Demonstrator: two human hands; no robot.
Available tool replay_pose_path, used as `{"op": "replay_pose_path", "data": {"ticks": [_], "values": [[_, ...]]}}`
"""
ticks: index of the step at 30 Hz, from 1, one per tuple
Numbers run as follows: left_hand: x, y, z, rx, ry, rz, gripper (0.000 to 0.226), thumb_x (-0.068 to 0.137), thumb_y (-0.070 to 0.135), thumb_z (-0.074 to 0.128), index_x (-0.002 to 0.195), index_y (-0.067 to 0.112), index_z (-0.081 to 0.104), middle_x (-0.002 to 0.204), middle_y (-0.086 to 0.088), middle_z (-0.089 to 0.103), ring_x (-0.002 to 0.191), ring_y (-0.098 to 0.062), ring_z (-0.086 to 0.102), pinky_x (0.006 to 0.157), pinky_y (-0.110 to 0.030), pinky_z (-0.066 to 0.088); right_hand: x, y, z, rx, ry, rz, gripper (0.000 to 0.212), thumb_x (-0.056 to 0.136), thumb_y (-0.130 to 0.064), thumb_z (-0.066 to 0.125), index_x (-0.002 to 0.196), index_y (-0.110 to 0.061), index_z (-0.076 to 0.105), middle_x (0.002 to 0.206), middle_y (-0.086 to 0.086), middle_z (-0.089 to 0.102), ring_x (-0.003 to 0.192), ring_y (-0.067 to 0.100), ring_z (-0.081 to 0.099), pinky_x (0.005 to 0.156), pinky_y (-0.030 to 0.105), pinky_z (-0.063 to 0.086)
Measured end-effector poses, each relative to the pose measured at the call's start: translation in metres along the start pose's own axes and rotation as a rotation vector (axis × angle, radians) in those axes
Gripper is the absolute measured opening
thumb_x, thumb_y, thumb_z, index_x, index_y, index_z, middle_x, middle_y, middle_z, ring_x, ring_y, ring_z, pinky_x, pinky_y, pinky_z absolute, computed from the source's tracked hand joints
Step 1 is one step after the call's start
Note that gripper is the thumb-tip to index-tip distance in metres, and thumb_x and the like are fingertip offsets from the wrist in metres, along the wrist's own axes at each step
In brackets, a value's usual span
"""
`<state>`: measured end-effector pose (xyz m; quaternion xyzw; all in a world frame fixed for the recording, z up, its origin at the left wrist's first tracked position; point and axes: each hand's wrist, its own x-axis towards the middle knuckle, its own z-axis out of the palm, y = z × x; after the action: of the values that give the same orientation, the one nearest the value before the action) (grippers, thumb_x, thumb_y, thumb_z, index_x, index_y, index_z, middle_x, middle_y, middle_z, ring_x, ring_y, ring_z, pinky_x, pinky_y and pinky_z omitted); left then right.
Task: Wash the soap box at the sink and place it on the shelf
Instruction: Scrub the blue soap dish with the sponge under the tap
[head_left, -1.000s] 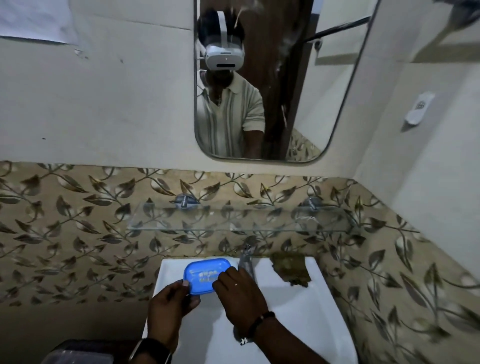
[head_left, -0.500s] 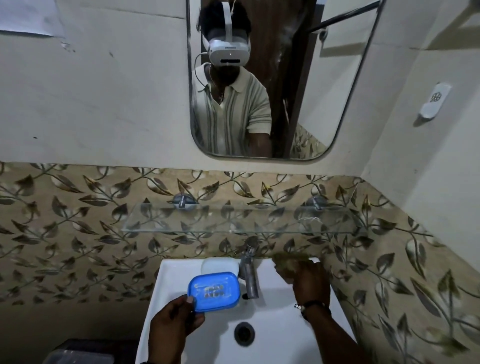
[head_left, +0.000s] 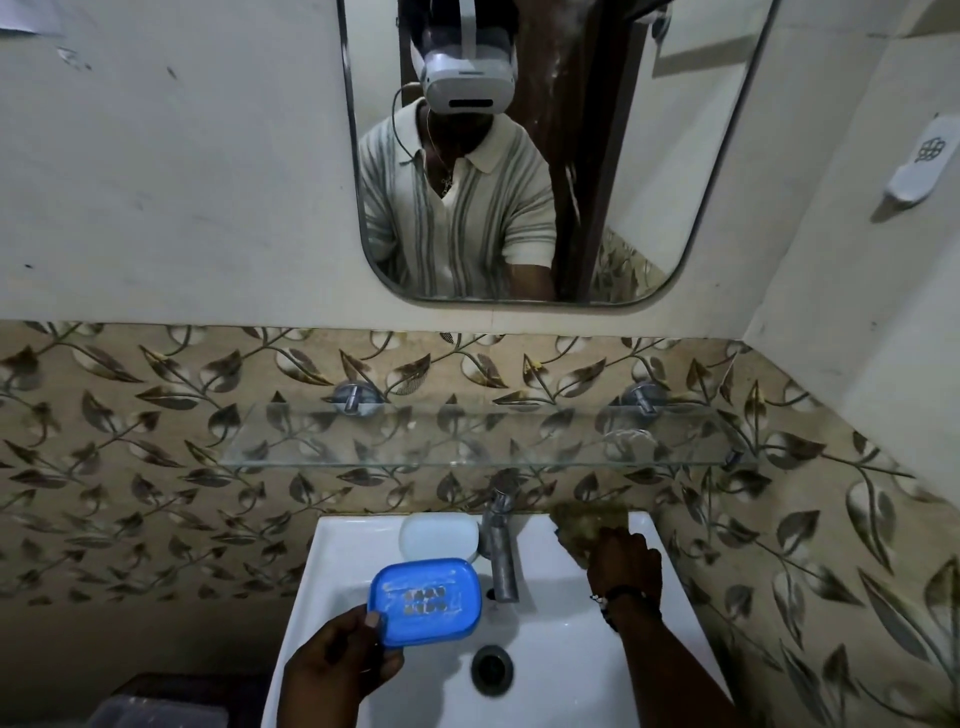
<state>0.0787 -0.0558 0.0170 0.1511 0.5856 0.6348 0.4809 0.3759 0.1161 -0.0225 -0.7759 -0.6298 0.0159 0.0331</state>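
My left hand (head_left: 340, 670) holds the blue soap box (head_left: 423, 600) by its near left corner, over the white sink (head_left: 550, 675). The box is open side up, with drain holes and white soap smears inside. My right hand (head_left: 623, 566) rests on a brownish scrub pad (head_left: 584, 522) on the sink's back right ledge; its fingers are on the pad. A white bar of soap (head_left: 439, 535) lies on the back ledge, left of the metal tap (head_left: 501, 551). The glass shelf (head_left: 478, 441) hangs on the wall above the sink.
A mirror (head_left: 675, 156) above the shelf reflects a person in a striped shirt. A white wall holder (head_left: 917, 166) is on the right wall. The drain (head_left: 491, 670) sits mid-basin. A dark bin (head_left: 156, 706) stands at lower left.
My right hand left the soap box and moved right onto the scrub pad. The left hand lifted the box off the ledge toward me, uncovering the white soap.
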Motion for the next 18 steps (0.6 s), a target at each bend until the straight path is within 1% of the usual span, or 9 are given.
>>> {"op": "replay_pose_path", "data": {"ticks": [3, 6, 9, 11, 13, 14, 15, 16, 18], "values": [[-0.003, 0.0, 0.002, -0.001, -0.003, -0.011, 0.015, 0.083, 0.002, 0.076, 0.095, -0.006, 0.072, 0.075, -0.028, 0.073, 0.07, -0.04, 0.069, 0.056, -0.037, 0.062, 0.0, -0.001, 0.007, 0.013, 0.045, -0.013, 0.025, 0.087, -0.017, 0.053, 0.105, -0.026, 0.067, 0.115, -0.002, 0.064, 0.111, 0.022, 0.058, 0.092, 0.035, 0.047], [-0.004, 0.0, 0.004, 0.006, -0.006, -0.017, 0.016, 0.082, 0.002, 0.077, 0.095, -0.006, 0.072, 0.077, -0.031, 0.073, 0.069, -0.04, 0.069, 0.057, -0.038, 0.063, 0.002, -0.001, 0.013, 0.009, 0.087, -0.039, 0.026, 0.088, -0.013, 0.052, 0.106, -0.023, 0.067, 0.115, -0.001, 0.065, 0.108, 0.023, 0.06, 0.091, 0.034, 0.05], [-0.006, -0.001, 0.005, 0.011, -0.006, -0.013, 0.015, 0.081, 0.002, 0.077, 0.094, -0.006, 0.073, 0.077, -0.033, 0.071, 0.066, -0.038, 0.068, 0.055, -0.037, 0.062, 0.003, 0.003, 0.015, 0.036, 0.086, -0.04, 0.027, 0.09, -0.013, 0.05, 0.112, -0.02, 0.065, 0.115, 0.001, 0.067, 0.108, 0.022, 0.061, 0.09, 0.031, 0.05], [-0.007, -0.001, 0.005, 0.009, -0.008, -0.009, 0.015, 0.081, 0.001, 0.077, 0.094, -0.006, 0.073, 0.075, -0.032, 0.071, 0.064, -0.037, 0.068, 0.054, -0.035, 0.062, 0.002, 0.008, 0.011, 0.1, 0.101, 0.001, 0.026, 0.089, -0.01, 0.052, 0.11, -0.012, 0.067, 0.11, 0.009, 0.069, 0.104, 0.028, 0.063, 0.088, 0.036, 0.051], [-0.006, -0.001, 0.006, 0.006, -0.003, -0.012, 0.015, 0.081, 0.002, 0.077, 0.094, -0.005, 0.073, 0.074, -0.032, 0.071, 0.063, -0.037, 0.069, 0.053, -0.035, 0.061, -0.002, 0.012, 0.001, 0.202, 0.186, -0.011, 0.018, 0.084, 0.002, 0.056, 0.093, 0.001, 0.071, 0.095, 0.022, 0.07, 0.091, 0.04, 0.065, 0.078, 0.043, 0.052], [-0.005, -0.001, 0.007, -0.001, 0.0, -0.019, 0.015, 0.081, 0.002, 0.077, 0.094, -0.005, 0.073, 0.073, -0.032, 0.071, 0.063, -0.037, 0.069, 0.052, -0.034, 0.061, -0.005, 0.014, -0.006, 0.259, 0.229, -0.032, 0.014, 0.082, 0.006, 0.056, 0.081, 0.005, 0.07, 0.085, 0.025, 0.069, 0.083, 0.042, 0.066, 0.072, 0.044, 0.052], [-0.005, -0.001, 0.008, -0.01, 0.002, -0.026, 0.015, 0.082, 0.002, 0.077, 0.094, -0.005, 0.072, 0.072, -0.031, 0.071, 0.064, -0.038, 0.07, 0.051, -0.033, 0.06, -0.01, 0.015, -0.014, 0.338, 0.296, -0.025, 0.015, 0.08, 0.005, 0.055, 0.071, 0.005, 0.068, 0.076, 0.024, 0.067, 0.075, 0.04, 0.065, 0.068, 0.042, 0.051], [-0.004, -0.001, 0.01, -0.02, 0.004, -0.031, 0.014, 0.082, 0.002, 0.077, 0.094, -0.004, 0.072, 0.071, -0.03, 0.072, 0.066, -0.039, 0.07, 0.051, -0.032, 0.06, -0.015, 0.015, -0.023, 0.456, 0.376, -0.003, 0.017, 0.08, 0.001, 0.055, 0.067, 0.003, 0.067, 0.072, 0.021, 0.066, 0.07, 0.037, 0.064, 0.065, 0.039, 0.051], [-0.004, -0.001, 0.014, -0.03, -0.009, -0.026, 0.013, 0.083, 0.002, 0.076, 0.094, -0.003, 0.072, 0.072, -0.026, 0.074, 0.069, -0.039, 0.071, 0.052, -0.031, 0.06, -0.029, 0.013, -0.046, 0.728, 0.48, 0.045, 0.015, 0.079, -0.006, 0.056, 0.071, -0.001, 0.068, 0.07, 0.01, 0.066, 0.068, 0.027, 0.06, 0.064, 0.03, 0.045]]}}
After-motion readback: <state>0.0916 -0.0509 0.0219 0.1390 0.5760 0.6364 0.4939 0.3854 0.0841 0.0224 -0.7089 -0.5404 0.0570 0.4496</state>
